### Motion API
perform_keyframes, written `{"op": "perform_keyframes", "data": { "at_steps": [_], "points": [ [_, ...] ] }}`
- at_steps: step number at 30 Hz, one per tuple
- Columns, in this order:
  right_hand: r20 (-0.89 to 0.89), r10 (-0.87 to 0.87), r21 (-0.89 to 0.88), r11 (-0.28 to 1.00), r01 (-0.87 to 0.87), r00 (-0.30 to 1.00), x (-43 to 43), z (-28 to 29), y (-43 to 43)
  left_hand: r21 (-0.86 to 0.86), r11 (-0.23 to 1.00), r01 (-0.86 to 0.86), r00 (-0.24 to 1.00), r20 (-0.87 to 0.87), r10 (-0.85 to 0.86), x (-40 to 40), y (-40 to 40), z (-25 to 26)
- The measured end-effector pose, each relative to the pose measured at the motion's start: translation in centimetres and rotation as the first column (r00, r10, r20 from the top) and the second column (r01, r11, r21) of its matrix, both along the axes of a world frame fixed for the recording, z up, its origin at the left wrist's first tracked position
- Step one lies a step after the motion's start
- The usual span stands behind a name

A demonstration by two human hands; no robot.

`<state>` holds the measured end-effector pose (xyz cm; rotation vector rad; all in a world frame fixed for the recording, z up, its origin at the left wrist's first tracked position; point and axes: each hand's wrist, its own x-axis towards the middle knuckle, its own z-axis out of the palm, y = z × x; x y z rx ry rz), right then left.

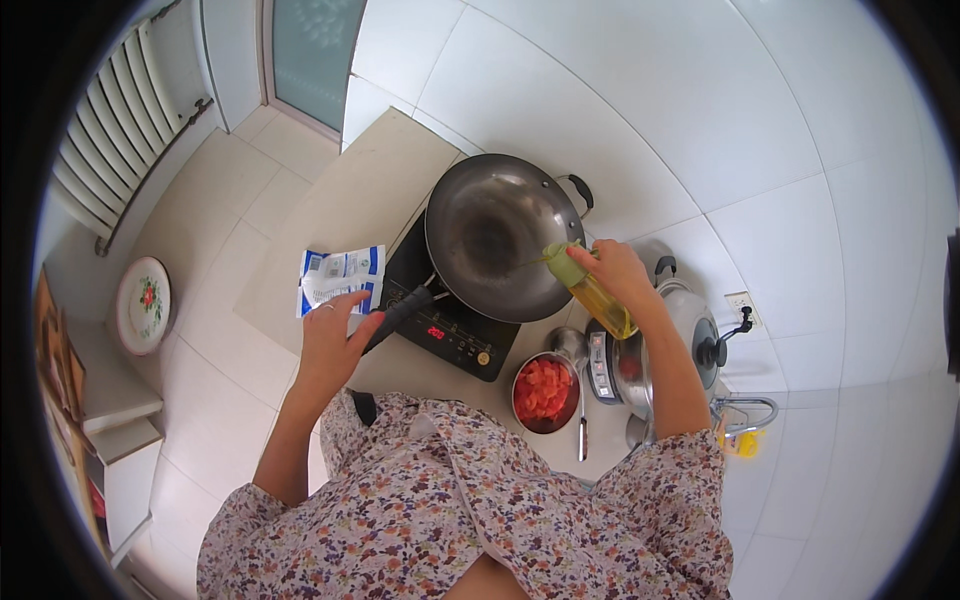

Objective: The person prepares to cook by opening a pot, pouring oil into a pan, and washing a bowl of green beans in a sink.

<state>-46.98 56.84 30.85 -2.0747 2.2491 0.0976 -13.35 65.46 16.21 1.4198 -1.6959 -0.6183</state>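
A steel wok [504,232] with a dark inside sits on a black induction cooker [450,346] with lit red digits. My right hand [616,271] grips an oil bottle [600,304] with a green cap, tilted over the wok's right side. From its spout a thin stream of yellow oil runs down toward the wok. Beside the wok's black handle [401,316], my left hand [334,341] has its fingers apart and holds nothing; whether the thumb touches the handle is unclear. Just beyond those fingers lies a blue-and-white plastic packet [341,264] bearing print.
Chopped tomatoes fill a bowl [517,414] near my body, with a metal ladle [583,435] alongside. An electric pot [679,330] with a glass lid stands at right, near a wall socket [739,304] and a faucet [750,411]. At far left is an enamel plate [142,334].
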Motion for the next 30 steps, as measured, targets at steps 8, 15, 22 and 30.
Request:
{"op": "perform_keyframes", "data": {
  "at_steps": [8,15,22,30],
  "points": [
    [-0.181,0.182,0.054,0.983,-0.175,0.966,1.4,0.1,-1.3,-0.052,0.996,-0.067,0.996,-0.07,0.063,0.9,-0.2,0.2],
    [-0.177,0.158,-0.131,0.975,-0.182,0.971,3.0,0.8,-3.5,-0.026,0.998,-0.064,0.997,-0.047,0.063,1.2,0.2,0.2],
    [-0.262,0.07,-0.114,0.988,-0.103,0.963,1.2,1.4,-3.8,-0.062,0.994,-0.091,0.995,-0.042,0.088,1.7,0.3,-0.3],
    [-0.146,0.078,-0.092,0.992,-0.092,0.986,2.3,2.3,-2.9,-0.042,0.998,-0.046,0.998,-0.051,0.044,1.2,0.0,0.4]
  ]
}}
